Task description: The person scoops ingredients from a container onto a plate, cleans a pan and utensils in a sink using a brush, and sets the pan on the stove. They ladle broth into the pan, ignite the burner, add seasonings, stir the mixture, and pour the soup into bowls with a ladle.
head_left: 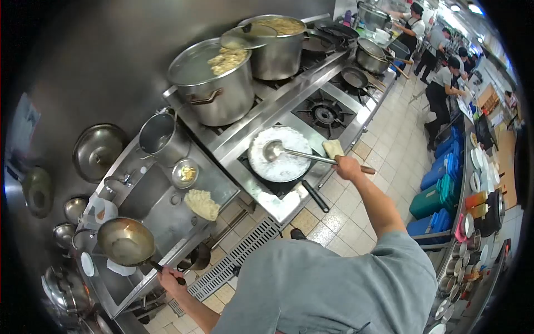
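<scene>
My left hand [171, 279] is closed round the dark handle of a wok [127, 241], which is over the edge of the steel sink counter. My right hand [349, 167] grips the long handle of a ladle [322, 158]. The ladle's bowl lies in white, foamy contents inside a pan [280, 153] on the front burner. A folded cream cloth [333, 148] sits beside the pan, near my right hand. The pan's black handle [315, 196] points toward me and nothing holds it.
Two large stock pots [214, 100] [278, 55] stand behind the stove. A steel pot [163, 139], a small bowl [185, 173] and a crumpled cloth [202, 205] are by the sink. Several people [442, 89] work at the right; blue bins [434, 172] stand under a counter.
</scene>
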`<state>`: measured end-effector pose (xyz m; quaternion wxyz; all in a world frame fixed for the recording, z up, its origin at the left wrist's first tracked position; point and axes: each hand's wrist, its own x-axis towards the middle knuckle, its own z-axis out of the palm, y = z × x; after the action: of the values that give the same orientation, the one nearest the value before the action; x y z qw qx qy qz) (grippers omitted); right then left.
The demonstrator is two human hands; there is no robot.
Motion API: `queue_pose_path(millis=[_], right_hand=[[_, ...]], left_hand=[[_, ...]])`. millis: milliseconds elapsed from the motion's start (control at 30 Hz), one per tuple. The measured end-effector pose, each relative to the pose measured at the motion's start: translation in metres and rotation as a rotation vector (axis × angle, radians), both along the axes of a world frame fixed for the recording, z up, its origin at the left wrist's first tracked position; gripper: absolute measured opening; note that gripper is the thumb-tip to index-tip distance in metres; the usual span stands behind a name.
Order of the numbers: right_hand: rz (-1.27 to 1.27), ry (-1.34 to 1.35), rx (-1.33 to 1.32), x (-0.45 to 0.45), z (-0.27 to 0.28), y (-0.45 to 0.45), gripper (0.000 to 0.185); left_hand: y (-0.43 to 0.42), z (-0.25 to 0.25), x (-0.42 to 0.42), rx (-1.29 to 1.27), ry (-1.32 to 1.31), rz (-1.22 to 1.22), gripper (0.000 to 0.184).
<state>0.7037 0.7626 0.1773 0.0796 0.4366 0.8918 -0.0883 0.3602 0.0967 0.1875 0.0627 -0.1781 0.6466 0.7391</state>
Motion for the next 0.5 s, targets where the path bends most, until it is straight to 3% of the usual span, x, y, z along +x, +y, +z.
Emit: queue_pose_path(millis=[67,133,167,233,267,367,400,467,500], right_hand=[[0.018,0.070,-0.050,0.028,-0.010,-0.005,0.033],[0.163,0.352,-0.316,0.044,-0.031,0.005,0.032],[0.185,0.353,-0.329,0.045,-0.022,0.002,0.032],[-0.226,0.614,-1.017,0.052,0.021,-0.029,0.031],[-0.224,0.624,-1.028,0.055,0.032,-0.038,0.031],[-0.430,0.830,-1.539,0.069,0.032,-0.040,0.031],[-0.431,0.820,-1.536,0.071,0.026,-0.037,0.031],[0.040,0.655,-0.302,0.072,0.013,-0.044,0.030],[-0.029,0.641,-0.353,0.074,0.013,-0.038,0.032]], left_hand=[[0.029,0.016,0.021,0.275,-0.065,0.054,0.022],[0.030,0.008,0.019,0.437,-0.120,-0.005,0.024],[0.048,0.019,0.025,0.456,-0.136,0.038,0.023],[0.055,0.020,0.028,0.490,-0.158,0.042,0.021],[0.062,0.029,0.031,0.480,-0.147,0.039,0.021],[0.082,0.037,0.034,0.488,-0.184,0.085,0.014],[0.095,0.037,0.041,0.490,-0.191,0.091,0.014],[0.123,0.047,0.067,0.040,0.006,0.016,0.011],[0.130,0.044,0.078,-0.057,0.058,-0.020,0.009]])
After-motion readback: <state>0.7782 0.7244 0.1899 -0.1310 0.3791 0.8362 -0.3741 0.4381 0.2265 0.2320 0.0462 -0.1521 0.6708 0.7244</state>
